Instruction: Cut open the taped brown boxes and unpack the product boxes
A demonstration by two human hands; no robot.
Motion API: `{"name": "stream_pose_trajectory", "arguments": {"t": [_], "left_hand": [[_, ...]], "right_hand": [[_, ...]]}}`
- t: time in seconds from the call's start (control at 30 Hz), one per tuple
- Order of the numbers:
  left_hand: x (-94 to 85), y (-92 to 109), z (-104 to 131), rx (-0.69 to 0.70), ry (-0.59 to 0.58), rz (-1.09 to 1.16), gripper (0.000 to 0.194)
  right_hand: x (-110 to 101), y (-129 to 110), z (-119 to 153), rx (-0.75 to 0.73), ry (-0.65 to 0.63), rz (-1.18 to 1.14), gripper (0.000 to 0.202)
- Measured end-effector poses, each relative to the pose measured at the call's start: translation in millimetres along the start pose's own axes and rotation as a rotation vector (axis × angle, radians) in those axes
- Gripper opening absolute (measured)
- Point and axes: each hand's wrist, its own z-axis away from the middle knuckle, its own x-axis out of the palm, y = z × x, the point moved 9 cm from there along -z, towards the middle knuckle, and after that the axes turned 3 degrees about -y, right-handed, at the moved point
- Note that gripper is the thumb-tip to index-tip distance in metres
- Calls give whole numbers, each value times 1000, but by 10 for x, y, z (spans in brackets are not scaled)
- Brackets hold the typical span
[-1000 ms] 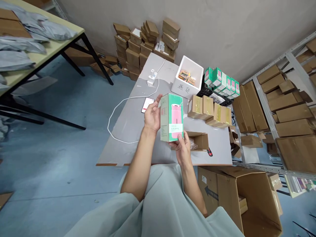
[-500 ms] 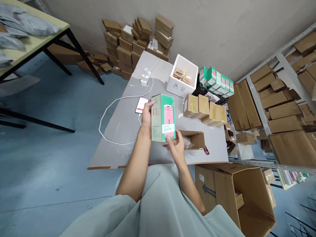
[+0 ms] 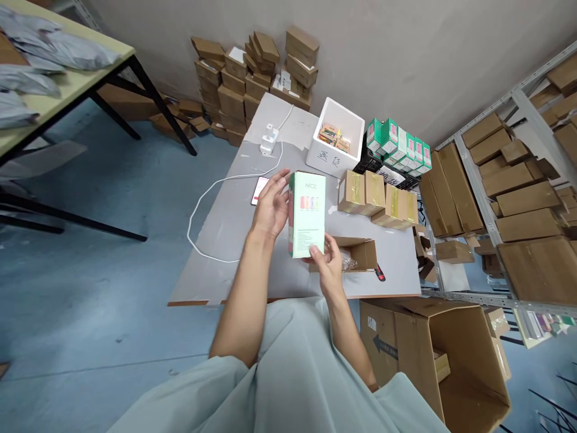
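Observation:
Upright above the table is a green and white product box, a text-covered face with small coloured pictures turned to me. My right hand grips its lower right corner, thumb on the front and fingers behind. My left hand is at the box's left side with fingers stretched out; whether the fingertips touch the box I cannot tell. Beyond that hand lies a phone, partly covered by it. An open cardboard box with clear plastic wrap inside sits behind my right hand, and a red and black cutter lies beside it.
A white foam box holds small packets at the back. Taped cartons stand in front of more green boxes. A white cable loops past the table's left edge. A large open carton stands at the lower right.
The product box has been turned, from its pink-pictured face to a text-covered face. My left hand has loosened from its left side and spread its fingers, while my right hand keeps its hold.

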Motion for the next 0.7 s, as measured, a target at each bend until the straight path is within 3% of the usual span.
{"name": "stream_pose_trajectory", "arguments": {"t": [0.17, 0.33, 0.47, 0.57, 0.7], "left_hand": [[5, -244, 101, -182, -35, 72, 55], [12, -366, 189, -294, -75, 72, 61], [-8, -286, 117, -204, -59, 58, 57], [-61, -214, 43, -101, 2, -8, 59], [-101, -202, 16, -70, 59, -104, 60]], "right_hand": [[136, 80, 17, 140, -121, -148, 82], [175, 109, 25, 166, -162, -185, 83], [136, 78, 31, 153, -173, -128, 83], [-8, 33, -2, 89, -80, -11, 82], [-161, 16, -38, 44, 46, 51, 89]]}}
